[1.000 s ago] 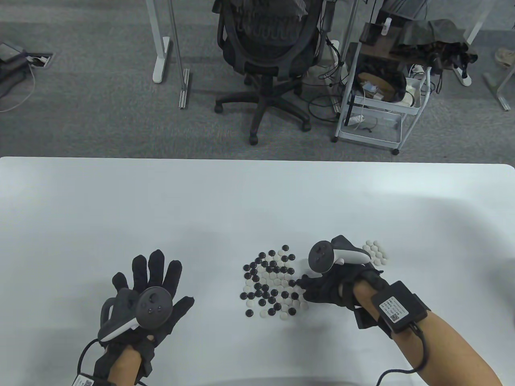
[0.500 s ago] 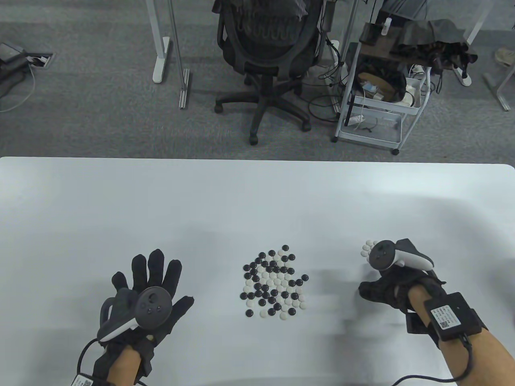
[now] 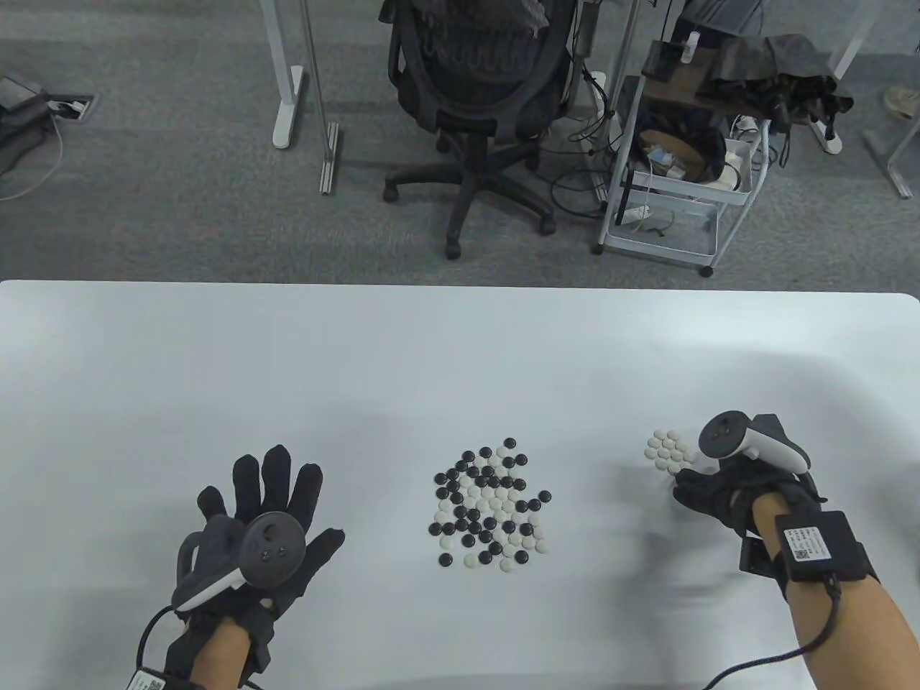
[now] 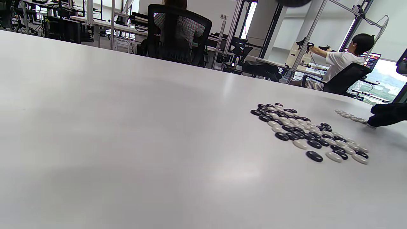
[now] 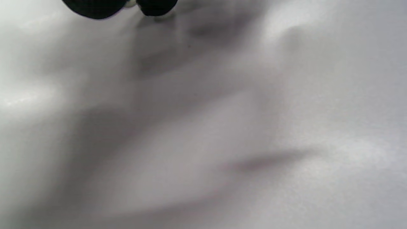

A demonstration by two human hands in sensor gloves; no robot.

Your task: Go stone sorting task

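Pinching a white stone [image 5: 131,3], barely seen at the right wrist view's top edge, the right hand [image 3: 719,492] is found beside the white group [image 3: 668,450], having moved right from the mixed pile [image 3: 489,503] mid-table. The left hand [image 3: 259,525] stays flat, fingers spread, at near left.

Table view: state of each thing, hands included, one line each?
Left hand: flat on the table, fingers spread, holds nothing.
Right hand: fingers curled at the white pile's near edge, pinching a white stone.
Mixed pile: black and white stones together, unsorted, mid-table.
White pile: white stones only, tight cluster, apart from the mixed pile.
Table: white.
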